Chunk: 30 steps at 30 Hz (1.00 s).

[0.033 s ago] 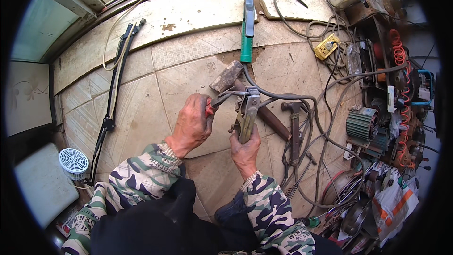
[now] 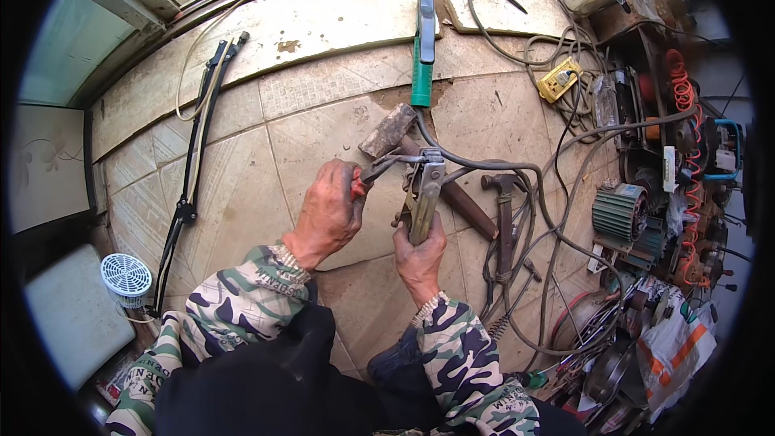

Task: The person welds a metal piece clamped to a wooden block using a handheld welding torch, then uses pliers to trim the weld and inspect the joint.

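In my left hand (image 2: 327,208), closed around the red grip, is a pair of pliers (image 2: 370,175) with dark jaws. The jaws meet a thin bent metal piece (image 2: 395,159) that reaches to the head of the tool on the right. My right hand (image 2: 420,262) grips the lower part of that tool, worn metal locking pliers (image 2: 428,194) with a channel-shaped body, head pointing away from me. Just beyond both hands lies a sledgehammer (image 2: 387,131), its brown handle (image 2: 468,210) running under the locking pliers toward the right.
A green welding electrode holder (image 2: 421,81) rests beyond the hammer, its cable looping right. A claw hammer (image 2: 504,210) lies among cables at right. Also there are a yellow socket box (image 2: 559,79), a green motor (image 2: 620,212) and piled tools. Leftward stand a folding black arm (image 2: 194,149) and white fan (image 2: 126,276).
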Tool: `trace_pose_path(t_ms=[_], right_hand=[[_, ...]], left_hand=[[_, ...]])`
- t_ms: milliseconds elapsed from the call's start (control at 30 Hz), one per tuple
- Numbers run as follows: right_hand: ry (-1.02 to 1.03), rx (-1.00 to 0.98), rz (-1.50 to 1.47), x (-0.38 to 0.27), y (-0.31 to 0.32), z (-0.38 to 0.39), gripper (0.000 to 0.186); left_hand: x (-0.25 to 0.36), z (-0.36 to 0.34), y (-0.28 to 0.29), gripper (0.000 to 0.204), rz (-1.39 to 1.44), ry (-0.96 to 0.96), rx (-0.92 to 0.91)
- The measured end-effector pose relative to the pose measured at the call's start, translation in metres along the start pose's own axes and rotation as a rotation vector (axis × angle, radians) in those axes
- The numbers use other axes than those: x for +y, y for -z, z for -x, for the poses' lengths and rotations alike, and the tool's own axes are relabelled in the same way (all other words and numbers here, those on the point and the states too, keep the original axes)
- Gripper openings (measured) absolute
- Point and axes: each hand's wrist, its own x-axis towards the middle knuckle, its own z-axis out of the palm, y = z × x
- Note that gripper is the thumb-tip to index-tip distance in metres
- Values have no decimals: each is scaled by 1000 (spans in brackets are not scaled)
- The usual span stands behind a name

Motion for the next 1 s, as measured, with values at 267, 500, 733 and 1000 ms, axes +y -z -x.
trace_pose_path(t_ms=[267, 500, 733, 1000], right_hand=[[7, 7, -4, 6, 2, -1, 27], [-20, -26, 0, 1, 1, -1, 28], [-19, -49, -53, 9, -1, 1, 32], [-22, -121, -75, 4, 1, -1, 35]], left_hand=[[1, -1, 1, 22, -23, -2, -19], [-2, -1, 5, 22, -30, 5, -27], [-6, -3, 7, 22, -58, -27, -19], [-17, 0, 6, 22, 4, -91, -10]])
